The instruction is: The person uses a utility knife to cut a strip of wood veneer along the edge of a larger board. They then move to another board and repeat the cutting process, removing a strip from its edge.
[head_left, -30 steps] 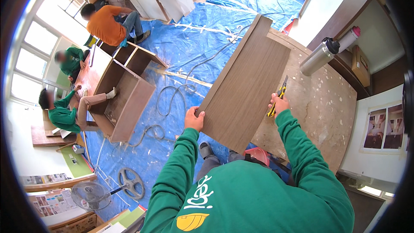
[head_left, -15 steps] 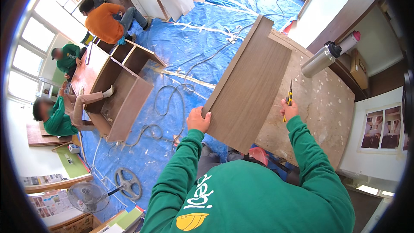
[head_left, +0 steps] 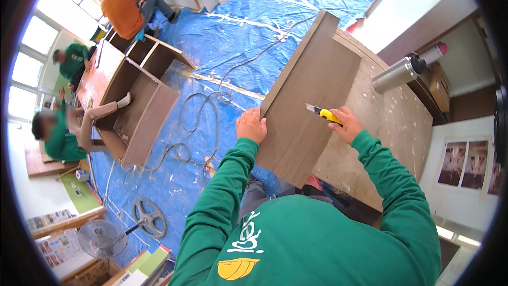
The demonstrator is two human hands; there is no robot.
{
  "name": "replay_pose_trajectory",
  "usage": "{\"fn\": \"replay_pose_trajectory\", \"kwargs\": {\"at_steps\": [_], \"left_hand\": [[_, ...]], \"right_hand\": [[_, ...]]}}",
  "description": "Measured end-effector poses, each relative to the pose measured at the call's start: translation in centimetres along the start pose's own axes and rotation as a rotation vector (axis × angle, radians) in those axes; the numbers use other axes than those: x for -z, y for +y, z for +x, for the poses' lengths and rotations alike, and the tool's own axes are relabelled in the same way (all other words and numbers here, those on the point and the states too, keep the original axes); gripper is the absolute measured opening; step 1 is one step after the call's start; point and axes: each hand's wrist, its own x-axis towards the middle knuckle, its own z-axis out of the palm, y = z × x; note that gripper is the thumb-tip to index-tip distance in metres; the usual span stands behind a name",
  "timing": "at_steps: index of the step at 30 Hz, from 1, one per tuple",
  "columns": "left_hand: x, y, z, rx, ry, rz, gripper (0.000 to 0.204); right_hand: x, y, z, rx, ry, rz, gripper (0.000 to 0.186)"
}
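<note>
My left hand (head_left: 252,125) grips the raised edge strip along the left side of a grey-brown wood board (head_left: 308,104), fingers bent over it. The board lies on a paint-spotted plywood worktop (head_left: 394,148), reaching past the worktop's left side. My right hand (head_left: 346,126) is closed on a yellow and black utility knife (head_left: 327,116), held over the board with its exposed blade pointing left toward the strip and my left hand. A steel bottle (head_left: 394,75) and a second bottle with a pink cap (head_left: 432,54) are at the worktop's back right.
Co-workers in orange (head_left: 121,10) and green (head_left: 71,63) sit around an unfinished cabinet (head_left: 159,111) on the left. A blue tarp (head_left: 201,37) with loose cables covers the floor. A fan (head_left: 103,238) stands at lower left; a white wall with taped photos (head_left: 463,164) is right.
The knife has swung from pointing away from me beside the board to lying angled leftward over it. My left hand has shifted slightly forward along the edge strip. The camera view has shifted a little.
</note>
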Motion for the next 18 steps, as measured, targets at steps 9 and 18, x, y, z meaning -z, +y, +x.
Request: {"fn": "replay_pose_trajectory", "kwargs": {"at_steps": [9,18], "left_hand": [[-0.7,0.1,0.6,0.050,0.128,-0.237,0.030],[-0.8,1.3,1.0,0.170,0.068,-0.254,0.028]], "right_hand": [[-2.0,2.4,11.1,0.386,0.021,-0.209,0.040],[-4.2,2.2,14.5,0.517,0.013,-0.247,0.041]]}}
